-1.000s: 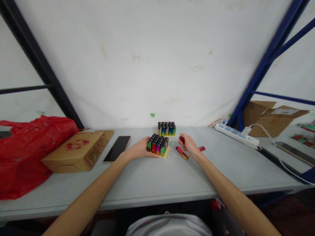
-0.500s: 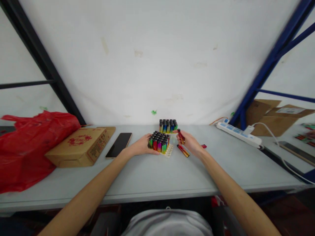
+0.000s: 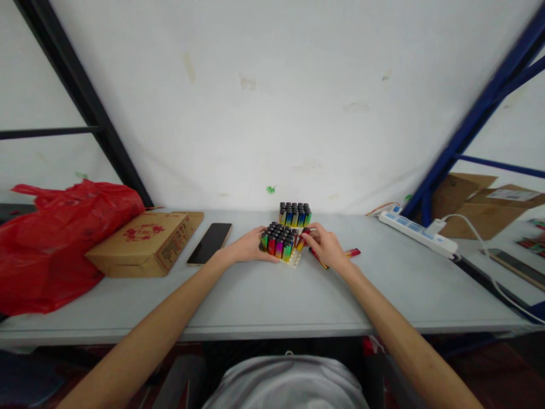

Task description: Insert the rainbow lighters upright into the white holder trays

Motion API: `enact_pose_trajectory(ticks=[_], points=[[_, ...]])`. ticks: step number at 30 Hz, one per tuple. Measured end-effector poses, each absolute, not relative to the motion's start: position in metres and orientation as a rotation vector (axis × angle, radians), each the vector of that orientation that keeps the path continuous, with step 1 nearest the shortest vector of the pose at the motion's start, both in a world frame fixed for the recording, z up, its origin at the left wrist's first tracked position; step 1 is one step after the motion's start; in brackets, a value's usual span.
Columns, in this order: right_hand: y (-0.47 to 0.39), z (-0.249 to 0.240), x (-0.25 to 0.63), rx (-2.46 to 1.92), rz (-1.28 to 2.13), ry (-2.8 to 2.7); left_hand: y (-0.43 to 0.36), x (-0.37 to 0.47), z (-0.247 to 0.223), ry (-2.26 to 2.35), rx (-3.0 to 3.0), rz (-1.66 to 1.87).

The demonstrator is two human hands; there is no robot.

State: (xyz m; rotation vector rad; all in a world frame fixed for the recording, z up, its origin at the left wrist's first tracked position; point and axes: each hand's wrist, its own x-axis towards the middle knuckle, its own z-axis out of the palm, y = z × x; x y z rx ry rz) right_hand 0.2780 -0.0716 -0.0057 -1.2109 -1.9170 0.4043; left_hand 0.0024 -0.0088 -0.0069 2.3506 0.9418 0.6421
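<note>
Upright black-topped lighters (image 3: 279, 241) in several bright colours fill most of a pale tray (image 3: 294, 260). Around the left side of this block my left hand (image 3: 251, 245) is closed, thumb at the front and fingers behind. My right hand (image 3: 321, 243) pinches a red and gold lighter (image 3: 302, 240) at the tray's right edge, slightly tilted. Beneath and beside that hand lie loose lighters: one red and gold (image 3: 319, 258), partly hidden, and a red one (image 3: 353, 253) further right. A second block of upright lighters (image 3: 295, 214) stands just behind the first.
To the left are a dark-screened phone (image 3: 209, 244), a cardboard box (image 3: 138, 244) and a red plastic bag (image 3: 63, 250). At the right, a white power strip (image 3: 419, 233) with a plugged-in cable lies before an open carton (image 3: 481, 210). A wall (image 3: 272, 113) closes off the table's back.
My right hand has brought its lighter left and down to the tray's right edge, turning it more upright. My left hand keeps its hold on the block. The view has shifted slightly.
</note>
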Motion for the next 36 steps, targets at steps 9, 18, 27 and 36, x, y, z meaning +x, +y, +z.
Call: enact_pose_trajectory(ticks=[9, 18, 27, 36], points=[[-0.067, 0.0, 0.28, -1.282, 0.26, -2.111, -0.007, 0.002, -0.007, 0.944, 2.371, 0.604], [-0.071, 0.004, 0.289, -1.267, 0.308, -2.132, -0.009, 0.002, -0.006, 0.926, 2.375, 0.638], [-0.068, -0.002, 0.332, -1.489, 0.219, -2.187, -0.009, 0.001, -0.006, 0.935, 2.326, 0.621], [-0.058, -0.012, 0.319, -1.407, 0.23, -2.23, -0.007, 0.001, -0.008, 0.898, 2.292, 0.663]])
